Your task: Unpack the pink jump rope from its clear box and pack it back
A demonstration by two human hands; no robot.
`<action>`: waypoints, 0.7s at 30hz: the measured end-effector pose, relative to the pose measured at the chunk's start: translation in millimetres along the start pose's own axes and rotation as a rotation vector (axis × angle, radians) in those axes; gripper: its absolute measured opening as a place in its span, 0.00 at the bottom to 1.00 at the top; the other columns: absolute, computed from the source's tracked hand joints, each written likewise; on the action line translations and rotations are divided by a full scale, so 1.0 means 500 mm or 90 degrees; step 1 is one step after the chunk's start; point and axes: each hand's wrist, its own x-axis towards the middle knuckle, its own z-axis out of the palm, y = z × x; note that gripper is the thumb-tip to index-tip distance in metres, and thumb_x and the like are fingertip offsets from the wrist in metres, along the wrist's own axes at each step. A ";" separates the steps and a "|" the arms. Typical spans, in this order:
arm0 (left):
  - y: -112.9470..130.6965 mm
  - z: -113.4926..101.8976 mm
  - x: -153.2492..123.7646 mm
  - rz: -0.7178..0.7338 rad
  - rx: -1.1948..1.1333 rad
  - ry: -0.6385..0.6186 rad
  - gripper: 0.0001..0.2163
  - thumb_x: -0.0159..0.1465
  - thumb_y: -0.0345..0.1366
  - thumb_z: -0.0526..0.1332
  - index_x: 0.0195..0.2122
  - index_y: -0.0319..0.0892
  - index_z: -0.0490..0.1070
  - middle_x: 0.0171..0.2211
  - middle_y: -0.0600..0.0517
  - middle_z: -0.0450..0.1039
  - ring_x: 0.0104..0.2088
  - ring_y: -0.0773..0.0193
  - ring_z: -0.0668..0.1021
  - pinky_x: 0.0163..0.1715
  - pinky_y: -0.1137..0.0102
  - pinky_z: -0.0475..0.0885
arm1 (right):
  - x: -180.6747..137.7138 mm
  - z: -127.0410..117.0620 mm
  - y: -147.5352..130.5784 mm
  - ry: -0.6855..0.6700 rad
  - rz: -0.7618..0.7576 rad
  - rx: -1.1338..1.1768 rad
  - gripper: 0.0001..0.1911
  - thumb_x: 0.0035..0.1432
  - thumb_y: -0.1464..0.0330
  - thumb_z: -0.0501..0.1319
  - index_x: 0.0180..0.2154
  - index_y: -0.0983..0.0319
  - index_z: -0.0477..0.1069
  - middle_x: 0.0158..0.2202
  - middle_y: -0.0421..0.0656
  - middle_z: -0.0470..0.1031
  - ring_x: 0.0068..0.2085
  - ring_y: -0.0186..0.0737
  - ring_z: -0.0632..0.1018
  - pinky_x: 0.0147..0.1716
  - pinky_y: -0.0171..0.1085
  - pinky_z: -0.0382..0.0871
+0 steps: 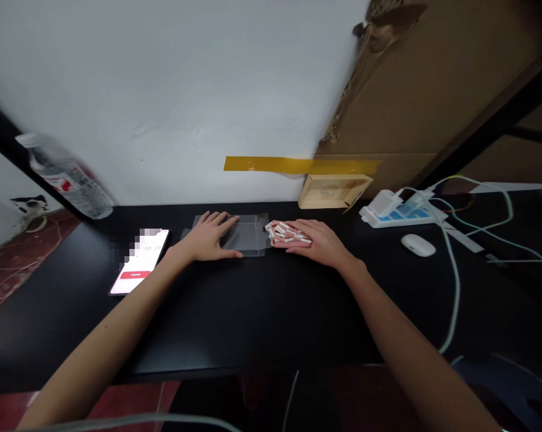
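Note:
A clear plastic box [248, 237] lies flat on the black table [261, 306] near the white wall. My left hand [210, 237] rests on the box's left part with fingers stretched out flat. My right hand [313, 240] lies just right of the box, fingers extended, and a cluster of several small white and red sticks [286, 233] lies across its fingers next to the box's open flap. Whether the sticks sit on top of the fingers or are lightly held I cannot tell.
A lit phone [140, 261] lies left of my left hand. A plastic water bottle [66, 177] stands at the far left. On the right are a power strip [399, 211] with white cables [453, 264], a white earbud case [418, 245] and a cardboard panel [433, 90].

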 end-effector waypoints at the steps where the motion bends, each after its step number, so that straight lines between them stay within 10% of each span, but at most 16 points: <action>1: 0.000 0.000 0.000 0.001 0.001 0.001 0.48 0.57 0.71 0.56 0.70 0.42 0.54 0.65 0.37 0.60 0.65 0.40 0.64 0.66 0.46 0.51 | 0.000 -0.001 -0.003 0.000 -0.005 0.007 0.36 0.56 0.51 0.68 0.63 0.56 0.66 0.56 0.49 0.75 0.54 0.57 0.75 0.52 0.54 0.70; 21: 0.031 0.007 -0.008 0.001 -0.010 0.006 0.46 0.58 0.69 0.57 0.70 0.44 0.54 0.69 0.38 0.56 0.68 0.39 0.58 0.66 0.43 0.48 | 0.011 0.040 -0.066 0.002 -0.011 -0.041 0.26 0.72 0.58 0.47 0.67 0.56 0.60 0.67 0.48 0.66 0.65 0.54 0.68 0.62 0.59 0.62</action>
